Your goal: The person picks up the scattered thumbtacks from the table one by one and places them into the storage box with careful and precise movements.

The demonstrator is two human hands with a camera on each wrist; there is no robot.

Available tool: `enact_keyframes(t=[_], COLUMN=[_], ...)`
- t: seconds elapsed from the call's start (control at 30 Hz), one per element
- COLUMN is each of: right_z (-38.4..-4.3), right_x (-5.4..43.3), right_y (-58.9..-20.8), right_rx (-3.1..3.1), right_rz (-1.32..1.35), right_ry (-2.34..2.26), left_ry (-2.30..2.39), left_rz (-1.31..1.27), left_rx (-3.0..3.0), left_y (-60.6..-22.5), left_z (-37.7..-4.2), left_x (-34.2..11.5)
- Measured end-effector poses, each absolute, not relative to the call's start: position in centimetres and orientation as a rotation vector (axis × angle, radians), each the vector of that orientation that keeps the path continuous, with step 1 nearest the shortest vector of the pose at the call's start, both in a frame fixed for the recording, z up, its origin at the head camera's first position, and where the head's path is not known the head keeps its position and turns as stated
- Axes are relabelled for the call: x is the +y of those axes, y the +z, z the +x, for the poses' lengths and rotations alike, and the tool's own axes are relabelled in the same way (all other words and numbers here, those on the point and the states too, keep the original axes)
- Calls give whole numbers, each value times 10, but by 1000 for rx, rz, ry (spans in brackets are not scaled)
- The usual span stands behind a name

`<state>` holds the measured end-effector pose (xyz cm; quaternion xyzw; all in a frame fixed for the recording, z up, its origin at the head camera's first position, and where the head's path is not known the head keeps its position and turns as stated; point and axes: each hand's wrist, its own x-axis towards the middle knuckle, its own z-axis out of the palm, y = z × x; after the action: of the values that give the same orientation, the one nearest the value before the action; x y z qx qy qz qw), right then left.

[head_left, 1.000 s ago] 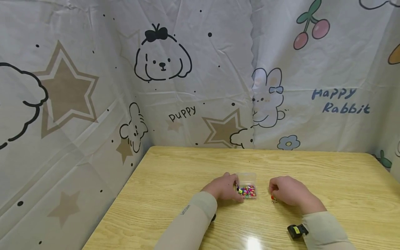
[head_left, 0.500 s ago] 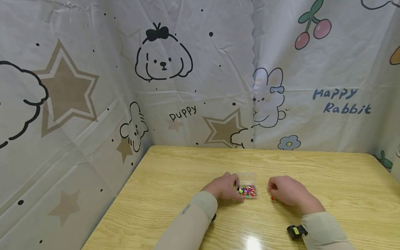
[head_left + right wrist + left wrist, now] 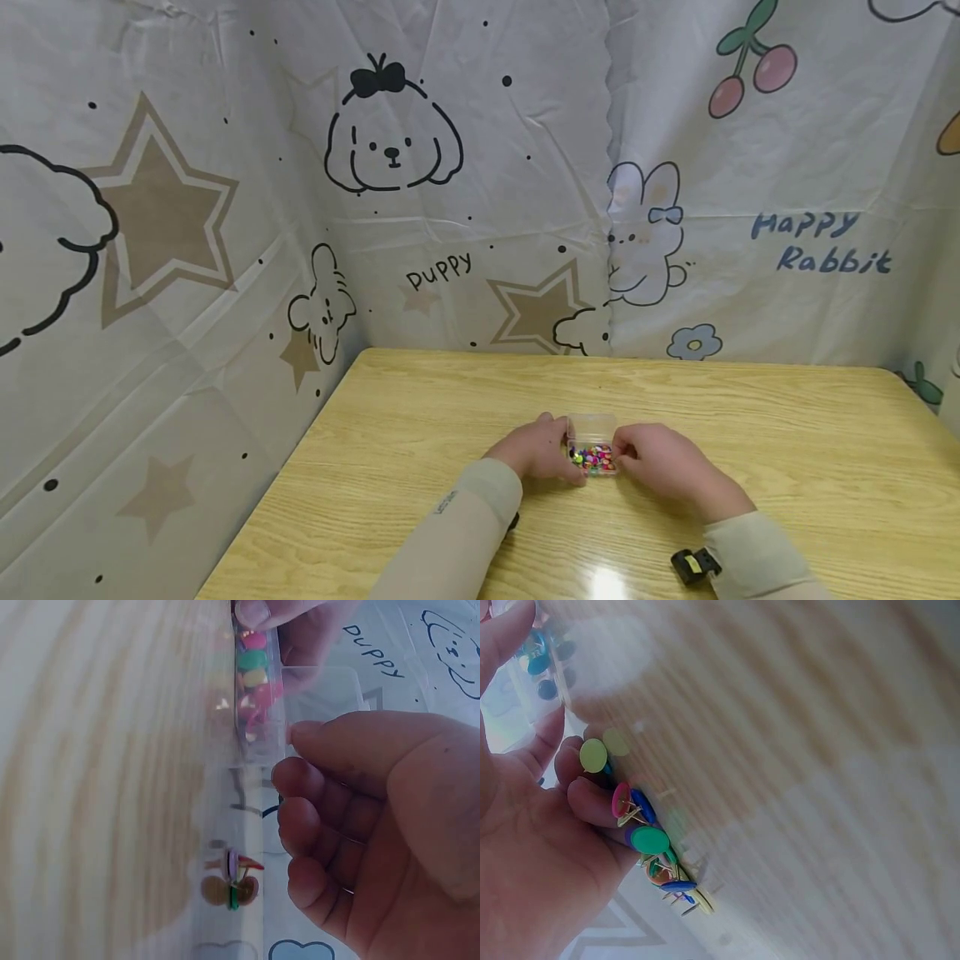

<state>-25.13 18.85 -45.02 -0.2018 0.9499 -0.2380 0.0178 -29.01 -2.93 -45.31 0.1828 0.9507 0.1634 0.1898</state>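
A small clear plastic box (image 3: 617,461) with its lid raised at the back stands on the table, filled with colourful thumbtacks (image 3: 592,457). My left hand (image 3: 534,448) grips the box from the left, thumb at the front and fingers behind. Loose thumbtacks (image 3: 651,840) lie beside that hand's curled lower fingers in the left wrist view. At the box's right edge is my right hand (image 3: 663,462), its fingers bent and its thumb tip right at the wall. I cannot tell whether those fingertips pinch a tack. More loose tacks (image 3: 234,881) lie near the right hand.
The wooden table (image 3: 450,392) has a pale grain and a bright reflection near the front. A printed cloth (image 3: 480,183) with cartoon animals hangs behind it and along the left side. Black wrist cameras (image 3: 695,565) are strapped over the sleeves.
My right hand has moved left from the loose red tacks to the right edge of the box. The left hand and the box have stayed where they were.
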Motion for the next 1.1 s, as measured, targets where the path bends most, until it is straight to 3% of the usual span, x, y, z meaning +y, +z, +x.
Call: enact_keyframes(t=[0.6, 1.1], right_z=[-253, -249], right_x=[187, 222], right_y=[-454, -445], right_rx=[2939, 2891], right_rz=[-648, -497], right_ry=[-749, -637], left_ry=[469, 451], left_rz=[517, 502], left_rx=[2667, 2669], left_y=[-453, -453], left_z=[-290, -289], left_x=[-29, -29])
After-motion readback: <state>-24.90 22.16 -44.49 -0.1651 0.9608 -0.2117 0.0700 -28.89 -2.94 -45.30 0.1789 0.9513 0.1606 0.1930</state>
